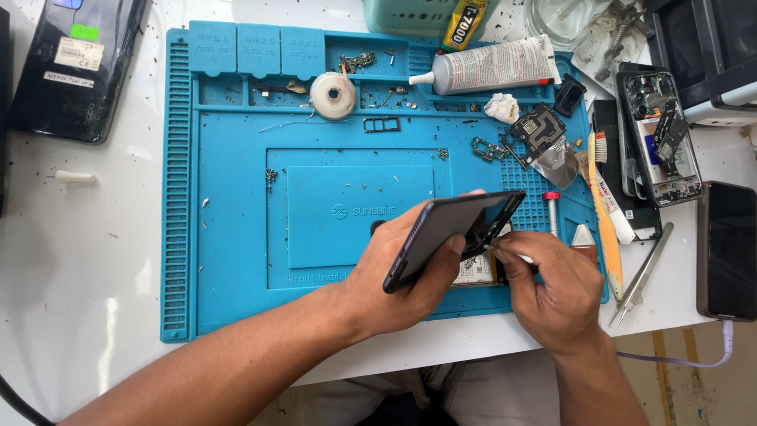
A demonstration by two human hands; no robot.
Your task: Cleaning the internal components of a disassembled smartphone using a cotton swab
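My left hand (394,272) grips a black slab-shaped smartphone (453,233), tilted on edge, fingers wrapped round its lower end — it sits at the lower centre of the frame, over the blue silicone repair mat (236,237). My right hand (552,288) is closed, pinching a thin white stick-like tool (511,255) whose tip touches the phone's open underside. In the upper centre lies a white glue tube (493,67); at lower right, steel tweezers (640,276) rest on the white tabletop (79,260), beside another dark phone (729,248).
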